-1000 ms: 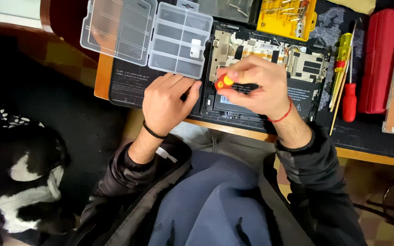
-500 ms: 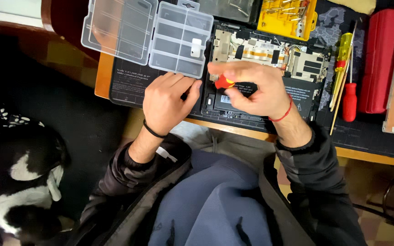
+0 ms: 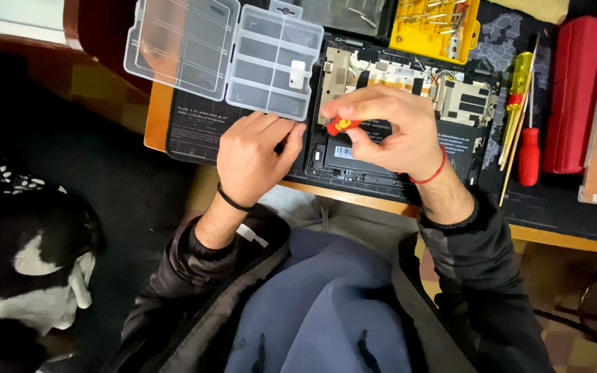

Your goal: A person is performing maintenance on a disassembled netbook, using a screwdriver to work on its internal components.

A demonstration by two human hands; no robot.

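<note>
Right hand (image 3: 392, 131) pinches a small red-handled screwdriver (image 3: 342, 126) over an opened black laptop (image 3: 468, 135); left hand (image 3: 251, 157), its grip released, rests flat beside the laptop's white rectangular label (image 3: 344, 152).

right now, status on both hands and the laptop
Right hand pinching red screwdriver over opened laptop. Left hand braced at its edge. Clear organiser box close alongside.

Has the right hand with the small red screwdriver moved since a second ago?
Yes. The right hand and red screwdriver shifted slightly left across the opened laptop, toward the clear organizer box.
</note>
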